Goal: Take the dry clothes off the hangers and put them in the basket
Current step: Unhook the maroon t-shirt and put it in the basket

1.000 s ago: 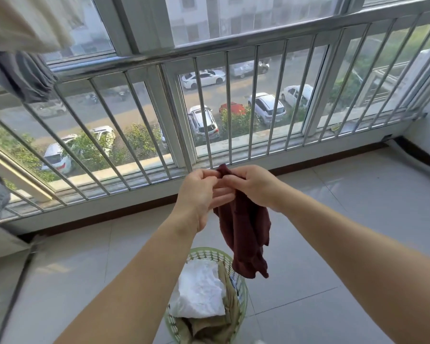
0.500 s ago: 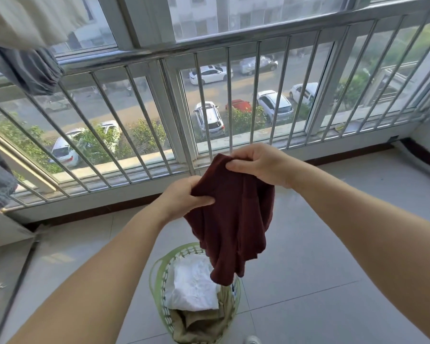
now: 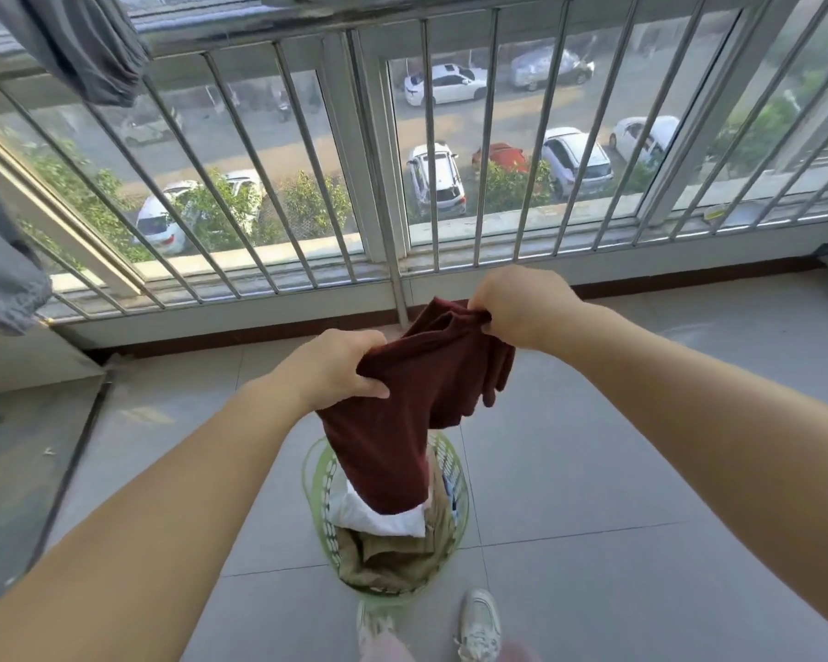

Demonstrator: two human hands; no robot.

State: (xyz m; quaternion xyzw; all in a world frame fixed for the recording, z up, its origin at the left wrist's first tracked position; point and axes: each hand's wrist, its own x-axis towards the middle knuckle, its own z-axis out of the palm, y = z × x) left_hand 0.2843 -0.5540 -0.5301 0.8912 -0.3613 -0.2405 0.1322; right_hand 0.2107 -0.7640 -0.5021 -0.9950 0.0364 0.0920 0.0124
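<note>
Gripping a dark red garment (image 3: 405, 418) by its top edge, left hand (image 3: 335, 370) and right hand (image 3: 522, 308) dangle it over the green basket (image 3: 317, 484) of clothes.

We reach both bare forearms forward from five and seven o'clock. Our left hand (image 3: 338, 370) curls shut in a grip with thumb on top; our right hand (image 3: 522, 305), higher toward one o'clock, pinches with bent fingers.
</note>
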